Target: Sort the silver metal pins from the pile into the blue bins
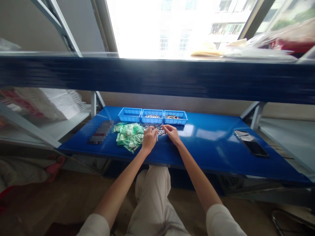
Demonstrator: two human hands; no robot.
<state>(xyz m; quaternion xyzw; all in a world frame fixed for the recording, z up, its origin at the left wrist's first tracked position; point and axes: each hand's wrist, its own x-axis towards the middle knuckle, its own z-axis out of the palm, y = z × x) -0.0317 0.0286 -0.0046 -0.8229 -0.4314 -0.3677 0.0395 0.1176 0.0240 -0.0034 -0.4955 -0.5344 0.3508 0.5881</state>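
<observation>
Loose silvery, screw-like metal pieces (161, 132) lie in a pile on the blue table (204, 141). My left hand (149, 141) is at the near left side of this pile, fingers curled together; one slim metal piece shows at its fingertips. From the right, my right hand (172, 133) reaches to the pile with thumb and forefinger pinched, and what lies between them is too small to make out. Green-tinted plastic packets (130, 134) are heaped just left of my left hand.
Behind the pile stand three blue bins: a left bin (130, 114), a middle bin (152, 116) and a right bin (175, 117); the last two hold small metal pieces. A phone (251, 143) lies at right, a blurred dark object (100, 132) at left. A blue shelf beam (157, 77) crosses above.
</observation>
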